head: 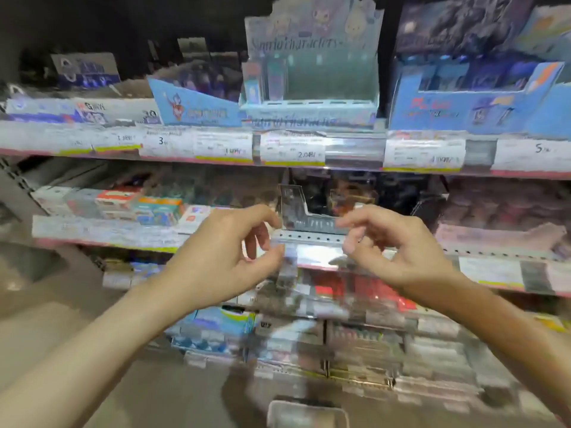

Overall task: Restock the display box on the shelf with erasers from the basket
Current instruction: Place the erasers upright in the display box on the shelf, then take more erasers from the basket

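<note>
Both hands up, nothing held
Left hand [228, 261] and right hand [392, 248], fingers loosely apart; better dip to the basket [307, 412] before the display box [312, 81]

I had two bare hands up, my left hand [230, 254] and my right hand [392, 248]. Three pink-edged metal shelves showed: the top shelf [349, 149], the middle shelf [105, 233] and a blurred lower one [340, 307]. One pale, nearly empty cardboard display box [312, 84] and one grey basket rim [306, 410] were visible.
</note>
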Available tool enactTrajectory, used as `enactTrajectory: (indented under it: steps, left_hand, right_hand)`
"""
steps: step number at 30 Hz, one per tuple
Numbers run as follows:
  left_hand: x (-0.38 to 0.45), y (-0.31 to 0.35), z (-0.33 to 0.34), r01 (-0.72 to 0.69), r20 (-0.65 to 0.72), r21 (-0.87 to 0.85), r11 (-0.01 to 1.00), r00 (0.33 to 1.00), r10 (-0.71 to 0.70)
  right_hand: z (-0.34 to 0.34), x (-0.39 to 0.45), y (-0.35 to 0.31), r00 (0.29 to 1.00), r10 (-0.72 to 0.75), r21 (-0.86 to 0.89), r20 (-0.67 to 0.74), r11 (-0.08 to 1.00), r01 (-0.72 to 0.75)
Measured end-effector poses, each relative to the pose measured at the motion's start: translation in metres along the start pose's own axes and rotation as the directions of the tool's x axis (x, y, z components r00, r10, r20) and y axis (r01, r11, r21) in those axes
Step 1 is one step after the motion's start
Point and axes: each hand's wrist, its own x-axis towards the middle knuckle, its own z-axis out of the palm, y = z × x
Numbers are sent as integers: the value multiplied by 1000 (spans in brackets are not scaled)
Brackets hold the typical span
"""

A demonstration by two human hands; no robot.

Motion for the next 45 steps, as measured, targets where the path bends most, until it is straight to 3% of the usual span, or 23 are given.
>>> enactTrajectory:
  steps: [2,9,18,24,30,40,45]
  left_hand:
    - [-20,-11,16,48,70,-29,998,997,-46]
    - [-98,-61,74,213,287,-85,973,941,-180]
    - [-196,-140,225,519,501,-78,851,759,-416]
    - [-254,-208,367,631,550,-18,775,654,-520]
    - [-331,-277,511,716,579,88,693,529,-620]
    - [-439,-368,714,737,611,303,604,337,-717]
    - [-472,-406,797,738,619,334,586,297,-727]
  right_hand:
    - [16,-21,14,994,110,34,22,993,-111]
    - [97,-95,65,951,296,-19,86,955,-295]
    - [194,-189,202,794,583,-212,172,809,-549]
    - [243,-252,334,670,707,-308,227,705,-639]
    - [305,-325,474,578,795,-363,185,602,-711]
    - [432,-398,679,524,839,-436,147,531,-727]
    - [486,-412,764,443,892,-385,87,440,-811]
